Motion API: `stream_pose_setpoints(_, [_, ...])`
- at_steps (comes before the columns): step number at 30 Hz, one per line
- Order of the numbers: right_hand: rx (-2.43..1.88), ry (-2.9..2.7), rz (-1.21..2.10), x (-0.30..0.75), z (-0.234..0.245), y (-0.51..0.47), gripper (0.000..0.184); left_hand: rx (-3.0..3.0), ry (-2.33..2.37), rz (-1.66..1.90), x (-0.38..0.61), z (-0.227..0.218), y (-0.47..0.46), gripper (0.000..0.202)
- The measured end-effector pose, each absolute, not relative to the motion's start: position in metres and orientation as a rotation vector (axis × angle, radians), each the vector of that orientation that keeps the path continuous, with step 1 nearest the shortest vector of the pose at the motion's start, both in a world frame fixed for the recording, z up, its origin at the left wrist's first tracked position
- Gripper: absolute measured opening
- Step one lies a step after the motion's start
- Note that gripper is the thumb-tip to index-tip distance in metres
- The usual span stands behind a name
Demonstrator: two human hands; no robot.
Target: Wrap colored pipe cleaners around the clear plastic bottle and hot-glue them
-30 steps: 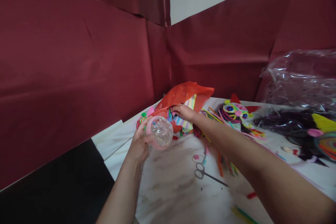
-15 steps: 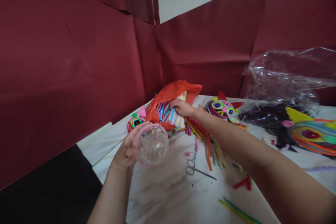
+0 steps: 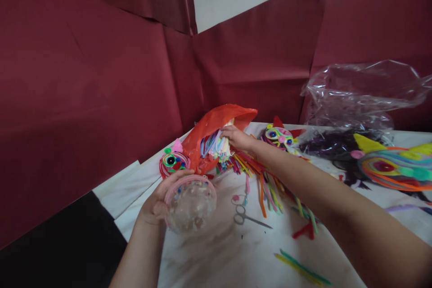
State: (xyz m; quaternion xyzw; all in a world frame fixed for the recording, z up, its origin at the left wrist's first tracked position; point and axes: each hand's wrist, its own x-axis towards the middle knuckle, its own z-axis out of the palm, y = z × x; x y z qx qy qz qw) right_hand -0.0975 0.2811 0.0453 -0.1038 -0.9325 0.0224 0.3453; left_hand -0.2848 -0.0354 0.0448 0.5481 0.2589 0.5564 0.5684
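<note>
My left hand [image 3: 158,202] is wrapped round the side of a clear round plastic jar [image 3: 194,207] with a pink rim. The jar is tilted, and small bits show inside it. Farther back, my right hand [image 3: 234,137] grips a bundle of pastel pipe cleaners [image 3: 218,146] at the mouth of a red plastic bag [image 3: 216,119]. The fingertips are partly hidden by the bundle. Just beyond my left hand lies a round mask-like craft [image 3: 172,162] with a black eye and a pink ear. Loose coloured pipe cleaners [image 3: 265,184] spread out under my right forearm.
Grey scissors [image 3: 251,218] lie on the white tabletop [image 3: 216,261]. Green and yellow pipe cleaners [image 3: 302,269] and a red piece [image 3: 305,230] are nearer me. Two more decorated masks [image 3: 279,136] and a clear plastic bag [image 3: 357,90] are on the right. Dark red sheeting [image 3: 256,63] stands behind.
The jar has tipped and come slightly lower in my left hand. My right hand has shifted the pastel bundle a little at the bag's mouth. The view has turned slightly right.
</note>
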Motion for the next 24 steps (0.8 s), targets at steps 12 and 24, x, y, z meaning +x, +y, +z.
stream_pose_setpoints(12, [-0.471,-2.072,0.208,-0.109,0.061,0.288,0.033,1.318,0.579,1.33,-0.282,0.045,-0.036,0.086])
stream_pose_setpoints(24, [-0.611,-2.26,0.262,-0.088,0.013,0.264,0.035,1.501,1.071,1.102,-0.289,0.043,-0.022,0.082])
